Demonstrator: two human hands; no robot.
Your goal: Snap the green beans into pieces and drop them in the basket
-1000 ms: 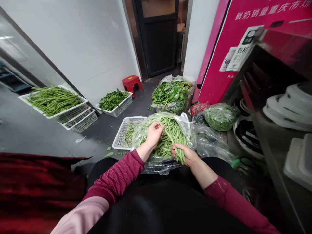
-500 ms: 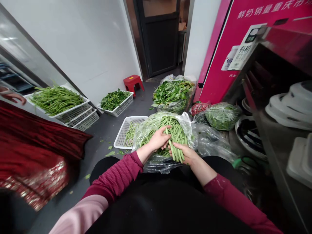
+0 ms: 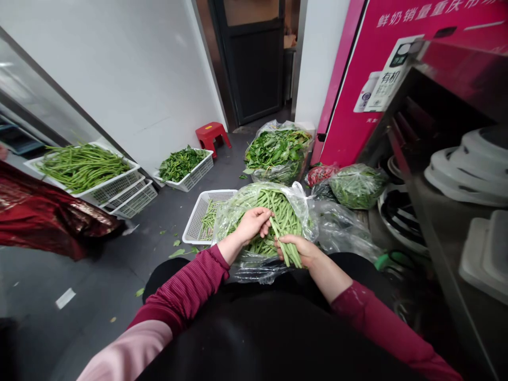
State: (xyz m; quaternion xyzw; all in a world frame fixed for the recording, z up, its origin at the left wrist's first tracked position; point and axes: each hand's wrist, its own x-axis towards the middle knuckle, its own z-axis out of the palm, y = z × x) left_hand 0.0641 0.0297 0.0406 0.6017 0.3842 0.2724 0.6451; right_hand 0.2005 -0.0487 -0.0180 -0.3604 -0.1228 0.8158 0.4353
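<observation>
Two dark red sleeves (image 3: 180, 288) reach past dark knees (image 3: 162, 274). The left hand (image 3: 252, 226) has its thumb and fingers pinched at the top of a bean (image 3: 274, 228). The right hand (image 3: 305, 251), close by, is wrapped around a small bunch (image 3: 292, 257) of green beans. The other beans (image 3: 286, 207) sit in a clear bag (image 3: 262, 274), its mouth wide open, right under the hands. Just left of it, a white basket (image 3: 192, 219) has some beans too. On the right, a shelf (image 3: 446, 251) holds a pale stack (image 3: 462, 177) (lids or plates, I can't tell which).

A bit farther I see a bag of greens (image 3: 357, 186), with a red bag (image 3: 322, 174) beside it. Big leaves (image 3: 275, 152) fill another bag. On the left, long stems (image 3: 85, 166) lie on stacked baskets (image 3: 103, 194), near a shiny red cloth (image 3: 43, 206).

A red stool (image 3: 212, 133) stands by the wall (image 3: 135, 69); its yellow label is too small to read. The tall pink cabinet (image 3: 341, 143) says 鲜奶销量重庆市, then gets cut off. Below that is a bottle picture (image 3: 368, 91), and 有机 on a white patch (image 3: 387, 87). Farthest back is a dark door (image 3: 256, 76).
</observation>
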